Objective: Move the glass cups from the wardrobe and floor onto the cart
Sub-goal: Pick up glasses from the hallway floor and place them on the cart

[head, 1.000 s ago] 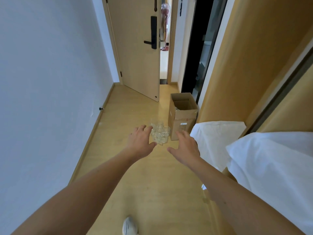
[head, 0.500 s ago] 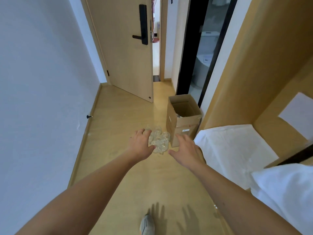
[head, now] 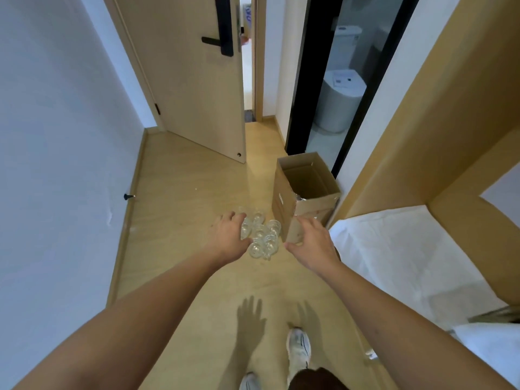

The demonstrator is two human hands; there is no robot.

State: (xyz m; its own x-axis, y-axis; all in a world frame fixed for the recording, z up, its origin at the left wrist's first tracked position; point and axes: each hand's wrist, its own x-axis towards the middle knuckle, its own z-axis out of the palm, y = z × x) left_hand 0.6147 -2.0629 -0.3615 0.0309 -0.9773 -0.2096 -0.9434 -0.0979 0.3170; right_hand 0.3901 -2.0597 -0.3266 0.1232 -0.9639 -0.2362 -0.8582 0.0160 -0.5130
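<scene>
Head view shows the glass cups (head: 261,237) clustered on the floor (head: 183,209) just left of the cardboard box (head: 305,192). Our left hand (head: 229,236) and right hand (head: 312,240) flank them, fingers spread, holding nothing; we should close gently on outer cups first.

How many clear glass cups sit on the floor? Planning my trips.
About 8 clear glass cups, clustered on the wooden floor beside the cardboard box; the left hand may hide more.

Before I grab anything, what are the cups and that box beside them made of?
Cups: clear glass by the look, glossy; the floor shows through them and the rims catch highlights. Box: brown corrugated cardboard, matte, top flaps open, a pale label on its side.
</scene>
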